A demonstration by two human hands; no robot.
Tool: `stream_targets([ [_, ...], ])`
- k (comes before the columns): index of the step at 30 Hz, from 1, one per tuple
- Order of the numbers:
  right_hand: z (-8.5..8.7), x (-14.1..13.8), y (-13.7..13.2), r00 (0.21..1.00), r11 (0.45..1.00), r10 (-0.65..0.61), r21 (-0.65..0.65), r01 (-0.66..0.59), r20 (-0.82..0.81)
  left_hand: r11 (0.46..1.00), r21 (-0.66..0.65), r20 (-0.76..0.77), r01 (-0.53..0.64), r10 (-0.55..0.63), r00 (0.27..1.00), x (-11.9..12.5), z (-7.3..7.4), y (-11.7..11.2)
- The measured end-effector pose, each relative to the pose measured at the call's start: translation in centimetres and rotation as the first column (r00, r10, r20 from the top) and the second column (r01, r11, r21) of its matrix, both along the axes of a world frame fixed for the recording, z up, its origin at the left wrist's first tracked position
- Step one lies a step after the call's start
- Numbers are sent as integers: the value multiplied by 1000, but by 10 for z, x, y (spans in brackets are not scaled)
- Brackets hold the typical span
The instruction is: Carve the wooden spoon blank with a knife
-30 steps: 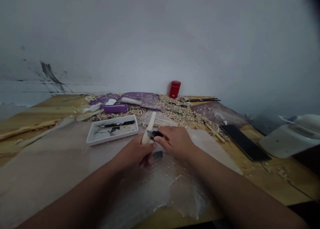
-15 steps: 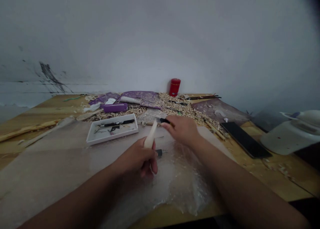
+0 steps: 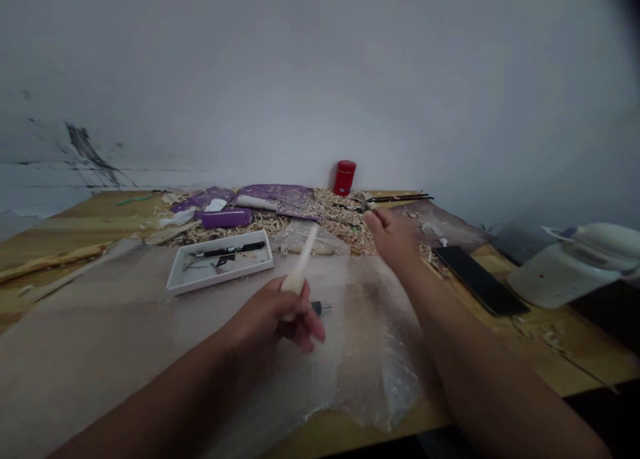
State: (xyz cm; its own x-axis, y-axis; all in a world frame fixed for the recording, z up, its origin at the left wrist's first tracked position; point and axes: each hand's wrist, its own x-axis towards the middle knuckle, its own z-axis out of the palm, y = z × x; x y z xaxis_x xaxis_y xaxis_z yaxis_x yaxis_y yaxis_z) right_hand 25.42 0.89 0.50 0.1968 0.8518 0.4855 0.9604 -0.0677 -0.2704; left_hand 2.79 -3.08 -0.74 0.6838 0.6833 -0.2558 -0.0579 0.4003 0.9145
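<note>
My left hand (image 3: 287, 312) grips a pale, smooth carved wooden stick (image 3: 301, 265), which points up and away from me. Its lower fingers curl loosely below the stick. Just right of those fingers, a small tool with a dark handle and thin metal tip (image 3: 320, 307) lies on the clear plastic sheet (image 3: 220, 352). My right hand (image 3: 393, 235) reaches over the wood shavings (image 3: 350, 225) at the back, thumb and fingers pinched together. A small dark item shows at its fingertips, too blurred to name.
A white tray (image 3: 220, 285) with slim black tools stands left of centre. Behind it are a purple case (image 3: 227, 218) and purple sheeting. A red canister (image 3: 345, 177) stands by the wall. At right lie a black phone (image 3: 480, 279) and a white lidded pot (image 3: 565, 272).
My right hand has moved away from the stick, right and back to the shavings; the dark-handled cutting tool is no longer plainly visible in it. The left hand still holds the stick.
</note>
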Motion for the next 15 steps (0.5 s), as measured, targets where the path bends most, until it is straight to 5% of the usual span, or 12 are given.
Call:
stream_targets([
  [3, -3, -33, -16, 943, 946, 321, -71, -316, 81, 985, 71, -33, -160, 162, 986, 0, 1, 10],
  [6, -9, -61, -28, 860, 861, 502, -145, -488, 90, 952, 185, -135, -244, 271, 953, 0, 0, 16],
  [15, -12, -63, -33, 777, 781, 610, -281, -557, 155, 918, 387, -282, -89, 209, 936, 2, -1, 17],
])
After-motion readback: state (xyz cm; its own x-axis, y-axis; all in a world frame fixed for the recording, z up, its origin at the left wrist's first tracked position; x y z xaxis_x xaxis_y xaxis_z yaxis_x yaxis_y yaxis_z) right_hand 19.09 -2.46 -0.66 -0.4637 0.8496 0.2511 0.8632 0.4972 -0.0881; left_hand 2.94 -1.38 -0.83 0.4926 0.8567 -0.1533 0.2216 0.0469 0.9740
